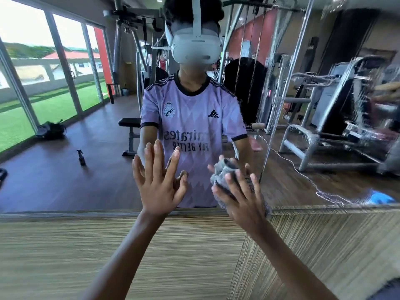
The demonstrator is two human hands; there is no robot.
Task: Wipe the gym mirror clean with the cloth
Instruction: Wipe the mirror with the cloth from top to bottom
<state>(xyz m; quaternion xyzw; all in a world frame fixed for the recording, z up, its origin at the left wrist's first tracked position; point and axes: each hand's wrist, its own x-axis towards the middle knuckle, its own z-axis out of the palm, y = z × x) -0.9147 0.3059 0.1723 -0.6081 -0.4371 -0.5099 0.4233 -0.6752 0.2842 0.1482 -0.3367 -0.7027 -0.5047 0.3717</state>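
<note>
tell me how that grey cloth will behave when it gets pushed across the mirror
Probably floppy: the grey cloth sits bunched in folds under the right hand, so it should crumple rather than slide flat. Likely light, since spread fingers alone pin it to the mirror. It may drag on the smeared streaks.

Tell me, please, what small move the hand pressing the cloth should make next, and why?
Probably slide the right hand and its grey cloth rightward onto the right mirror panel. That glass shows wet streaks and smears, while the glass around the flat, spread left hand looks clean.
</note>
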